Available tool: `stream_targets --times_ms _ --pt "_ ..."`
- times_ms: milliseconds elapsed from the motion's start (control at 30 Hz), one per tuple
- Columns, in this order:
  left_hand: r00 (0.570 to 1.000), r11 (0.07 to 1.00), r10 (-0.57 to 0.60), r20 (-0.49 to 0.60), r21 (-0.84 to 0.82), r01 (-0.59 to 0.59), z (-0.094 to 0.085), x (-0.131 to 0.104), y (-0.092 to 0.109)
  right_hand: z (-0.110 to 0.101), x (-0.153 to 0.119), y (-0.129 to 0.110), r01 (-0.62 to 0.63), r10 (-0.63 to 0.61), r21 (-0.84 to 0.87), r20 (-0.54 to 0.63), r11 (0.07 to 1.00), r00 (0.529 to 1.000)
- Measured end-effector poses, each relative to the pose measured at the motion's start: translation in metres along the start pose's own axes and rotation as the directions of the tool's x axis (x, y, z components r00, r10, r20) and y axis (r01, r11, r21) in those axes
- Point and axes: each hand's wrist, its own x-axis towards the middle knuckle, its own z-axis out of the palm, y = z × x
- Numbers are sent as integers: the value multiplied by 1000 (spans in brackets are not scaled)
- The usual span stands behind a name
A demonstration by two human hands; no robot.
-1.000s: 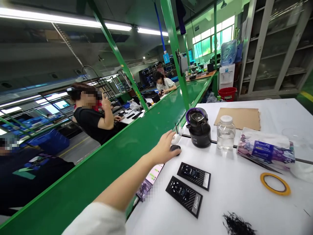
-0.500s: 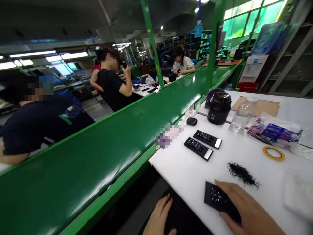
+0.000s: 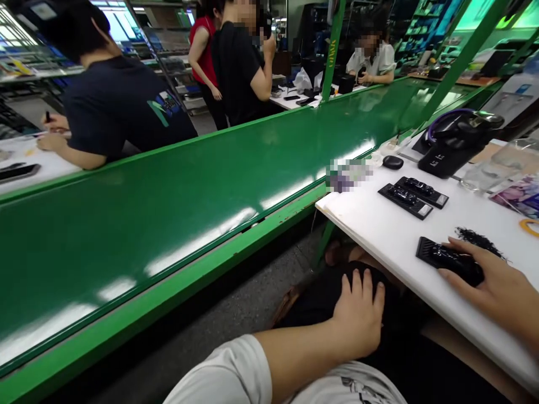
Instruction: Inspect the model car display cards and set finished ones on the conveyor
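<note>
My right hand (image 3: 497, 280) is closed around the rear of a glossy black model car (image 3: 452, 261) on a ribbed black base, low over or on the white table (image 3: 370, 224). Thumb and fingers grip its two sides. Beside that hand lies a loose pile of thin black slivers (image 3: 480, 238). Farther back, two similar model cars, one nearer (image 3: 404, 194) and one behind it (image 3: 421, 186), sit side by side on bases with pale labels. My left hand (image 3: 357, 314) lies flat on my dark-clothed thigh, fingers spread, holding nothing.
A green conveyor (image 3: 189, 185) runs along the table's left side. Toward the back stand a black container (image 3: 446, 160), a clear bottle (image 3: 492, 168) and a small black oval object (image 3: 392, 162). Yellow tape (image 3: 529, 225) lies at right. Several co-workers are beyond the conveyor.
The view has swung left and downward, so the table sits farther right. More of my left arm shows, its hand flat on my thigh. My right hand still grips the model car.
</note>
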Motion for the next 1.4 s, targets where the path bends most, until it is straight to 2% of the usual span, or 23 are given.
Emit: stream_targets --times_ms 167,367,500,600,767,967,1033,1067,1100,1133,1167,1200,1233,1267,1300,1333,1367,1400 --pt "997 998 60 -53 -12 -60 3 6 5 -7 -1 -14 -129 130 -22 38 991 991" --pt "987 991 106 -117 -72 -115 10 20 -4 -3 -1 -10 -59 59 -45 -5 997 998" --pt "989 987 76 -128 -128 -93 13 29 -11 -2 -3 -7 -69 68 -55 -8 996 998" --pt "990 982 81 -119 -160 -99 8 31 -13 -3 -4 -8 -91 92 -68 7 994 996" --pt "994 948 90 -66 -299 -105 -2 33 -13 -3 -3 -10 -15 14 -82 -11 997 1000" --pt "981 895 162 111 -435 -99 -3 42 -21 3 -4 -3 122 -124 -44 -48 992 991" --pt "951 872 241 194 -474 -125 -17 48 -38 5 -4 -1 149 -149 -19 -52 989 987" --pt "919 846 316 234 -508 -162 -31 52 -51 5 -3 -1 141 -141 -12 -43 990 989" --pt "870 805 411 272 -557 -206 -50 59 -68 4 0 -2 126 -126 -7 -28 992 992" --pt "788 725 547 282 -630 -278 -73 67 -87 2 4 -3 108 -108 -3 4 994 994" --pt "695 630 653 300 -725 -278 -100 77 -109 -1 10 -5 93 -92 -4 54 996 994" --pt "625 553 712 321 -805 -217 -127 89 -131 -5 16 -8 76 -75 -4 114 997 991" --pt "637 509 700 324 -851 -126 -153 103 -153 -10 22 -11 59 -57 -3 175 998 983" --pt "690 488 651 316 -871 -60 -175 118 -173 -14 28 -14 42 -40 -3 230 999 972" --pt "801 521 522 292 -853 -28 -192 133 -193 -17 33 -17 25 -24 -2 272 1000 962" --pt "921 609 313 231 -793 -8 -203 150 -210 -19 37 -19 11 -11 3 298 1000 955" --pt "983 718 70 169 -693 68 -207 167 -225 -19 38 -20 1 -5 14 308 1000 951" --pt "983 799 -156 101 -573 185 -205 183 -237 -18 39 -20 -12 2 28 312 1000 950"
